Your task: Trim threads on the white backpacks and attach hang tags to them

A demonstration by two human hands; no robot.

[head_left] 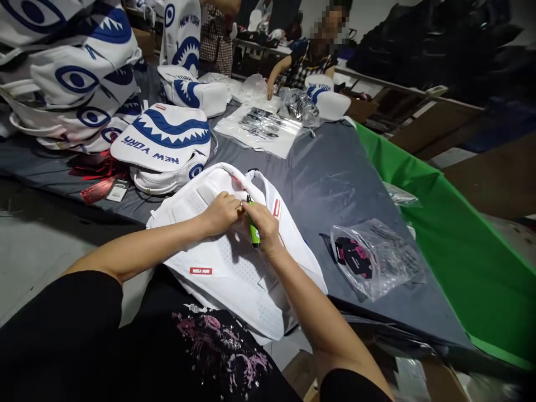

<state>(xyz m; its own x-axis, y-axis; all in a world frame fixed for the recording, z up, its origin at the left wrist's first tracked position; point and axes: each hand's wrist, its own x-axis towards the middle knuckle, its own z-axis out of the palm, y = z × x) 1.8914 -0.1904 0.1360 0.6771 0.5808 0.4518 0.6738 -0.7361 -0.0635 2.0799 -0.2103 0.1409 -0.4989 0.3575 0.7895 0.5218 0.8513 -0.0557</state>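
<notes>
The white backpack with perforated padded panels and small red labels (209,251) lay across the near edge of the dark grey covered tabletop (330,173), directly beneath both sets of fingers. The left fingers (233,204) were curled closed against its upper part, though whether they pinched any fabric could not be told; the right fingers (256,214), just beside them, gripped a slim bright-green tool with black ends (254,230). Both forearms crossed the backpack and hid parts of it. Just beyond, to the left, sat a white bag with a blue toothed mouth (167,137), near some shiny red tags (98,190) and a tall stack of white bags with blue eyes (71,81). To the right, well apart from the fingers, lay a clear plastic bag holding something black and pink (391,262), and a co-worker's hand (270,91) rested at the far side
</notes>
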